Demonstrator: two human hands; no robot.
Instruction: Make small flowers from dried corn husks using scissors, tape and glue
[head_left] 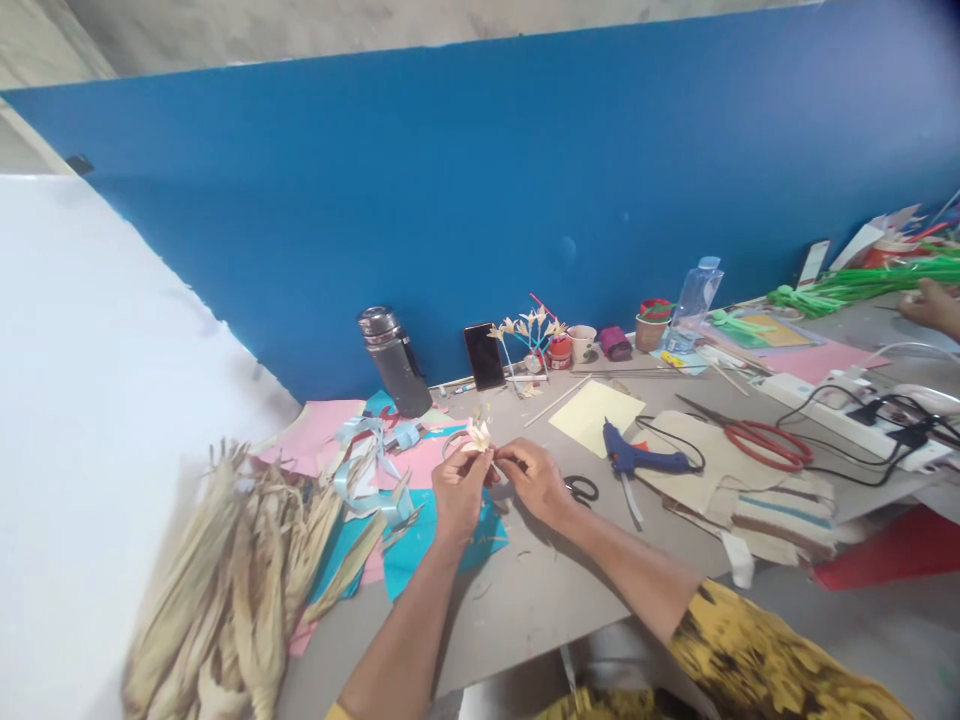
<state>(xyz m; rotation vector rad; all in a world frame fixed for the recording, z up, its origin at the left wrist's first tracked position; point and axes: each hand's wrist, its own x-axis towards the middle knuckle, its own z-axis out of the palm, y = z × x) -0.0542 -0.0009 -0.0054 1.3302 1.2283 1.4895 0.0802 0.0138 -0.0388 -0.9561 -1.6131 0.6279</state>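
A small cream flower [479,434], petals pointing up, stands between the fingertips of my left hand [460,482]. It looks like the husk flowers in the bunch [529,325] by the wall. My right hand [534,478] meets the left at the flower's base, its thumb and fingers pinched together; what they grip is hidden. Under my hands lie sheets of blue paper [409,565] and pink paper. Black-handled scissors [581,489] rest just right of my right hand. A blue glue gun [641,456] lies further right.
Dried corn husks [247,590] are piled at the left, near light blue ribbon [375,480]. A grey flask [395,365], a phone [484,357] and a plastic bottle [691,310] stand along the blue partition. Red-handled scissors [769,443] and a power strip [847,420] lie right; another person's hand [934,308] shows beyond.
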